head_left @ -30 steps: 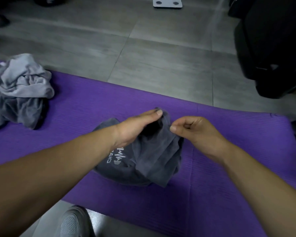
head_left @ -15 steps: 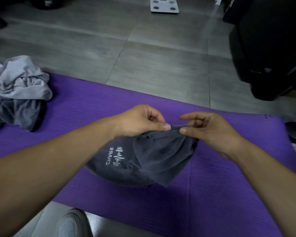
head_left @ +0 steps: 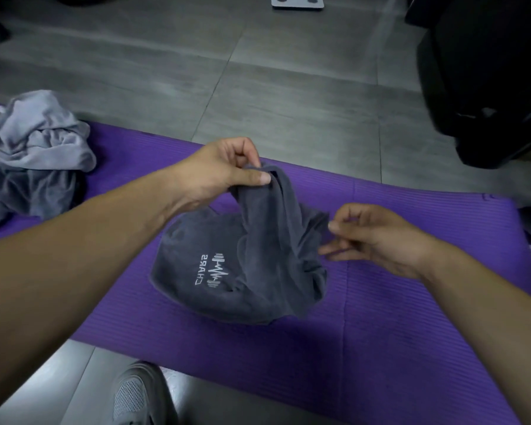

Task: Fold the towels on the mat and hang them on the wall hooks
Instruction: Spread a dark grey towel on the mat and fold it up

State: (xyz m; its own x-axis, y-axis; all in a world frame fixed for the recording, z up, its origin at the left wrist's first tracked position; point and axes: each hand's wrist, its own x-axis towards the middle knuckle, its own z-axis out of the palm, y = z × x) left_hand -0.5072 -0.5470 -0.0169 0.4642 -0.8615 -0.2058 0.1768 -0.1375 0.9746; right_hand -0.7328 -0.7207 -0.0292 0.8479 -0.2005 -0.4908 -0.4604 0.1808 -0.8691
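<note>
The dark grey towel (head_left: 258, 271) lies bunched near the middle of the purple mat (head_left: 380, 317), with a white logo (head_left: 212, 269) facing up on its left part. Its lower bulk rests on the mat, and a fold rises from it towards the far side.

The left hand (head_left: 218, 173) holds the top of that fold. Its thumb and fingers (head_left: 252, 179) are curled tightly, pinching the cloth above the mat. The right hand (head_left: 377, 237) hangs just beside the towel's right edge with its fingers (head_left: 334, 250) loosely bent. The hand is blurred, so I cannot tell whether thumb and forefinger have hold of the nearby corner or only come close to it.

Bare mat lies open on every side of the towel, widest to the right and towards the near edge. The mat's far edge runs close behind the raised fold, with grey tiled floor (head_left: 258, 87) beyond it.

A pile (head_left: 37, 148) of light and dark grey towels sits well apart at the mat's left end. A grey shoe (head_left: 135, 394) stands on the floor at the near edge. A black thing (head_left: 488, 72) fills the upper right, off the mat. A white scale (head_left: 298, 0) lies on the floor at the top.
</note>
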